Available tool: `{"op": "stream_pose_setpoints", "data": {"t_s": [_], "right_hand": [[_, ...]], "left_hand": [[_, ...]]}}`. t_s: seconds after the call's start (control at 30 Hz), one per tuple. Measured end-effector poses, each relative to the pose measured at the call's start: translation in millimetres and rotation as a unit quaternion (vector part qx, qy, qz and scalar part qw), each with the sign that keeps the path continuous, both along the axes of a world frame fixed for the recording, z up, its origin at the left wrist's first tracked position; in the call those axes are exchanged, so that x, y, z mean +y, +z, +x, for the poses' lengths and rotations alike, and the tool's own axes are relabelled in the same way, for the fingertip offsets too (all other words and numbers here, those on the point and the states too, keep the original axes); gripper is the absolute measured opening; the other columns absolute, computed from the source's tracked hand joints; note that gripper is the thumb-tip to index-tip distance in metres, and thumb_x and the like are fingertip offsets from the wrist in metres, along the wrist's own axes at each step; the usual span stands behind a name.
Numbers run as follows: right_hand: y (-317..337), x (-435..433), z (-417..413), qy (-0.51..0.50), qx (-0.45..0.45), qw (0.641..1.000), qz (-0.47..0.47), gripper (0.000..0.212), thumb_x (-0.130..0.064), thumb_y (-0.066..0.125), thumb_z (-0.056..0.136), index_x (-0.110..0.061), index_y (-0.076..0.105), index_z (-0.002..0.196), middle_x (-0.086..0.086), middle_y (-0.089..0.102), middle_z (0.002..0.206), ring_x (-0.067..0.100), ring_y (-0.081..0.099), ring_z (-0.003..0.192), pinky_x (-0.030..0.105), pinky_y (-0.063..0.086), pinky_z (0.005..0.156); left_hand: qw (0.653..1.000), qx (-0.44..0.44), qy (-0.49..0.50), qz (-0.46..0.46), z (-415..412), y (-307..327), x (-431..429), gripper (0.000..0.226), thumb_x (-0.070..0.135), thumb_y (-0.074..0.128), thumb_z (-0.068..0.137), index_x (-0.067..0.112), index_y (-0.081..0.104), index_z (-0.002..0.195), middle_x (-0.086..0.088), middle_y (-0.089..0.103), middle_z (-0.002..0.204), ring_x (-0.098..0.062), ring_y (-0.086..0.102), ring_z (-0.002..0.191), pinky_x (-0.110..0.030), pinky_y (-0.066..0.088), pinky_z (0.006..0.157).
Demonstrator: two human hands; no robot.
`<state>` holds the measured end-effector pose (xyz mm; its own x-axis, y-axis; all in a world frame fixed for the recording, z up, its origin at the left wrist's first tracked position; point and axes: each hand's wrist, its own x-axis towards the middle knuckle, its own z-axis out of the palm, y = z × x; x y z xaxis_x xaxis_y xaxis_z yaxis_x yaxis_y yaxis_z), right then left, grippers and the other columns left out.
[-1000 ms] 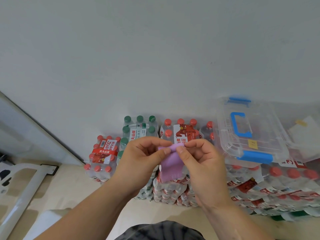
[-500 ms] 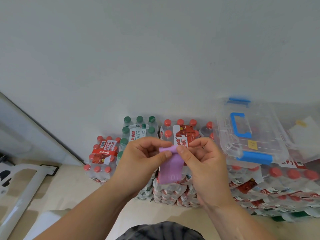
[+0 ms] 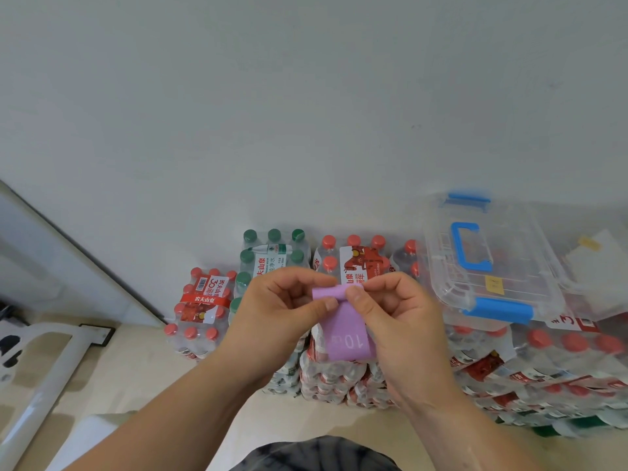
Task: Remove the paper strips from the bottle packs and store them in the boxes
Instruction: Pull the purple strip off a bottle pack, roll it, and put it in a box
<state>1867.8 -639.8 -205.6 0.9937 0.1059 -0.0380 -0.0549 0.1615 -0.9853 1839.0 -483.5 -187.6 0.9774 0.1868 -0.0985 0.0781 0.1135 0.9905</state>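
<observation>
Clear plastic wraps the bottle packs stacked on the pale floor against a grey-white wall. A low pack with red caps is set at the left; beside it a taller stack topped by green caps is seen, then red-capped packs reaching to the right edge. A transparent box with a blue handle and blue latches is rested on top of the right-hand packs, its lid closed; a second clear container is partly seen just beside it at the right edge. A white frame is laid on the floor at the lower left.

The middle stack is largely hidden by the two hands raised in front of it. A purple paper strip, marked "10", is held between them, clear of the packs and outside the box. Its upper edge is curled over and pinched by the left hand between thumb and bent fingers, and by the right hand in the same way, thumb on the front. The lower part of the strip is left hanging loose.
</observation>
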Motion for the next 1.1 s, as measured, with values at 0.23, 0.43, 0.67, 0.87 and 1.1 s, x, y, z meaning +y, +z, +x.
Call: {"op": "stream_pose_setpoints", "data": {"t_s": [0.23,0.43,0.67,0.87,1.1], "right_hand": [[0.5,-1.7,0.4,0.015,0.011,1.000,0.023,0.014,-0.015,0.074,0.082,-0.008,0.066,0.092,0.006,0.076,0.080,0.014,0.071,0.071,0.025,0.058,0.060],[-0.9,-3.1,1.6,0.020,0.010,1.000,0.018,0.010,-0.009,0.074,0.084,-0.010,0.065,0.089,0.007,0.076,0.082,0.016,0.071,0.073,0.026,0.059,0.063],[1.3,-6.3,0.7,0.010,0.003,1.000,-0.002,0.025,-0.027,0.078,0.074,-0.012,0.066,0.089,0.011,0.074,0.073,0.020,0.070,0.067,0.031,0.058,0.061],[-0.5,-17.5,6.4,0.032,-0.015,0.999,0.008,0.014,-0.001,0.073,0.086,-0.014,0.069,0.088,0.004,0.076,0.081,0.013,0.072,0.075,0.023,0.057,0.067],[-2.9,-46.3,15.1,0.025,-0.026,0.999,-0.026,0.007,-0.017,0.077,0.082,-0.019,0.070,0.083,0.007,0.075,0.078,0.020,0.072,0.073,0.024,0.058,0.066]], "left_hand": [[1.000,0.013,-0.003,-0.002,0.0,-0.1,-0.2,0.019,0.002,0.073,0.080,0.012,0.077,0.096,-0.019,0.074,0.093,-0.026,0.072,0.088,-0.029,0.059,0.074],[1.000,0.015,-0.001,0.000,0.7,-1.2,-2.0,0.017,0.011,0.075,0.077,0.015,0.078,0.093,-0.020,0.073,0.092,-0.025,0.072,0.085,-0.026,0.057,0.071],[1.000,0.008,-0.021,0.000,3.3,0.8,-4.5,0.015,0.001,0.075,0.077,0.008,0.076,0.091,-0.016,0.076,0.091,-0.027,0.074,0.089,-0.029,0.059,0.075],[1.000,0.024,0.010,-0.012,8.1,-1.5,-15.0,0.014,0.001,0.071,0.083,0.012,0.077,0.089,-0.023,0.073,0.088,-0.027,0.071,0.078,-0.029,0.057,0.066],[0.999,0.038,0.005,-0.017,11.4,-2.5,-44.5,0.022,-0.007,0.072,0.080,0.006,0.073,0.098,-0.020,0.075,0.096,-0.035,0.073,0.089,-0.038,0.061,0.080]]}}
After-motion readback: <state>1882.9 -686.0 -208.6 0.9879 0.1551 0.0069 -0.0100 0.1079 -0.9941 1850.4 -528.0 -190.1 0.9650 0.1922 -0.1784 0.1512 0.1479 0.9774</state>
